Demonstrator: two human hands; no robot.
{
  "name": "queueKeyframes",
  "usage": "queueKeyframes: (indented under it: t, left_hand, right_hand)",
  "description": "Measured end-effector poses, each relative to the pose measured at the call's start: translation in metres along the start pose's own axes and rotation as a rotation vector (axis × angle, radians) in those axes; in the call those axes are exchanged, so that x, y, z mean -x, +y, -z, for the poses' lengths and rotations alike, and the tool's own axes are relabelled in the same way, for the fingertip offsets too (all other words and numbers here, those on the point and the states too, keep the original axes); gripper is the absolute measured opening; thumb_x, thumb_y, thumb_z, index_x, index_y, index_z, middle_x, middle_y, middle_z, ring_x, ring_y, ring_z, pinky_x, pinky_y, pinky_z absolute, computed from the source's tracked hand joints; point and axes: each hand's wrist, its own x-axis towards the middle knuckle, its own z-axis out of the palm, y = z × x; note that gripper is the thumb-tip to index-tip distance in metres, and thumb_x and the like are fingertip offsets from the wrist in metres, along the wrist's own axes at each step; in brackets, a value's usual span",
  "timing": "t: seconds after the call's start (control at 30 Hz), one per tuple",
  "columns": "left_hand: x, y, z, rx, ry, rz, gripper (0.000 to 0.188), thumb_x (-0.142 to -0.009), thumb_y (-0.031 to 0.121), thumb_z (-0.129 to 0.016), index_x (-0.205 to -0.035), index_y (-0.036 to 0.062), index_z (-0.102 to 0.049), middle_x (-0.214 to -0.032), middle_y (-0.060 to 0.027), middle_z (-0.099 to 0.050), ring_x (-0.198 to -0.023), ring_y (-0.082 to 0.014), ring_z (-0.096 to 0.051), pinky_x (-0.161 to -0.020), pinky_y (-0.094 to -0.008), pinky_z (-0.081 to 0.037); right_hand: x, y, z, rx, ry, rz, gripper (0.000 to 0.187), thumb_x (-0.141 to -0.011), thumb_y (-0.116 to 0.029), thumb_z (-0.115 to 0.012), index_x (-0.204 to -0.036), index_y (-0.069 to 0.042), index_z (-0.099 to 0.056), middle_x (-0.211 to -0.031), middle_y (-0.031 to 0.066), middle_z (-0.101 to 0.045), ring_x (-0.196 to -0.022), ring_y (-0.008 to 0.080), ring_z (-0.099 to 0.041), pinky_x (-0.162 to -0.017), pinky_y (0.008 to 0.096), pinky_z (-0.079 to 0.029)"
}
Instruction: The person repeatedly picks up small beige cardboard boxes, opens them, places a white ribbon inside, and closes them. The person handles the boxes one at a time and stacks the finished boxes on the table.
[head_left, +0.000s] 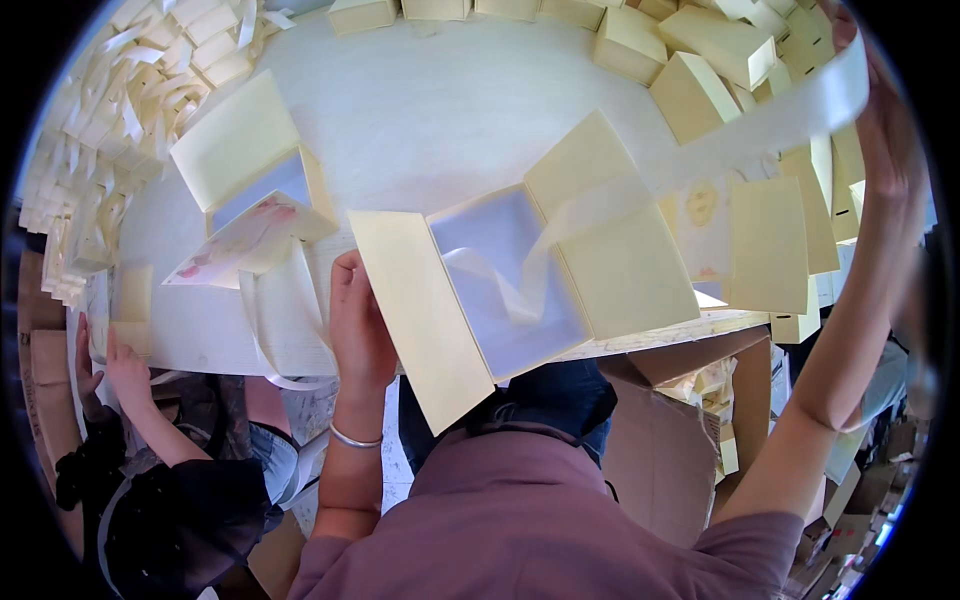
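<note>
A cream gift box (630,265) with both flaps spread lies open at the table's near edge, pale lavender inside. My left hand (358,320) is closed at its left flap, the fingertips partly hidden behind the board. From inside the box a white satin ribbon (765,130) rises to the upper right, stretched out and blurred. Its far end is at my right hand (885,135), raised high at the right rim with the arm extended. The fingers there look closed round the ribbon, though they show only in part.
Another open box (245,135) with a floral panel and hanging ribbon stands to the left. Stacked ribboned boxes (110,150) fill the far left; more boxes (700,90) line the back and right. A co-worker's hands (128,368) are at lower left. A cardboard carton (755,400) sits below the table.
</note>
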Motion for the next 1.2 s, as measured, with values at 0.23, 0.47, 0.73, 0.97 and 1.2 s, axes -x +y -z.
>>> queueKeyframes:
  t: [0.23, 0.47, 0.73, 0.97, 1.2]
  left_hand:
    - [0.020, -0.005, -0.012, -0.413, -0.018, -0.224, 0.031, -0.086, 0.018, -0.048, -0.112, 0.0059, -0.035, -0.086, -0.0040, -0.054, -0.077, -0.0093, -0.055, -0.065, -0.0213, -0.046]
    - [0.024, 0.055, -0.030, -0.512, -0.212, -0.338, 0.041, -0.082, 0.020, -0.056, -0.117, 0.0044, -0.043, -0.074, 0.0014, -0.040, -0.056, -0.0027, -0.032, -0.054, -0.0133, -0.032]
    - [0.016, 0.055, -0.033, -0.885, -0.377, -0.650, 0.019, -0.076, 0.019, -0.065, -0.088, 0.0047, -0.063, -0.075, 0.0008, -0.043, -0.056, -0.0058, -0.038, -0.050, -0.0190, -0.029]
    - [0.017, 0.041, -0.032, -0.561, -0.145, -0.649, 0.030, -0.085, 0.029, -0.051, -0.098, 0.0037, -0.045, -0.072, -0.0008, -0.045, -0.062, -0.0064, -0.039, -0.052, -0.0182, -0.031]
    - [0.036, -0.009, 0.021, -0.770, -0.206, -0.268, 0.023, -0.073, 0.009, -0.061, -0.091, -0.0019, -0.055, -0.085, -0.0067, -0.059, -0.076, -0.0141, -0.057, -0.066, -0.0236, -0.043]
  right_hand:
    - [0.086, 0.103, -0.139, 0.548, -0.605, -0.487, 0.052, -0.076, 0.012, -0.044, -0.125, -0.006, -0.039, -0.100, 0.0109, -0.051, -0.075, 0.0134, -0.050, -0.073, 0.0228, -0.042]
    - [0.077, 0.116, -0.138, 0.602, -0.715, -0.342, 0.032, -0.077, 0.012, -0.044, -0.103, 0.000, -0.056, -0.094, 0.0106, -0.058, -0.088, 0.0153, -0.055, -0.079, 0.0268, -0.043]
    - [0.072, 0.121, -0.154, 0.582, -0.582, -0.219, 0.019, -0.075, 0.004, -0.049, -0.093, 0.003, -0.057, -0.074, 0.0163, -0.058, -0.063, 0.0246, -0.056, -0.059, 0.0306, -0.044]
    - [0.067, 0.139, -0.153, 0.851, -0.841, -0.205, 0.004, -0.075, -0.003, -0.055, -0.077, 0.000, -0.057, -0.060, 0.0133, -0.054, -0.056, 0.0240, -0.054, -0.053, 0.0314, -0.042]
    - [0.101, 0.163, -0.128, 1.220, -1.123, -0.214, 0.004, -0.064, 0.001, -0.054, -0.061, -0.001, -0.056, -0.061, 0.0153, -0.055, -0.060, 0.0328, -0.055, -0.051, 0.0381, -0.044]
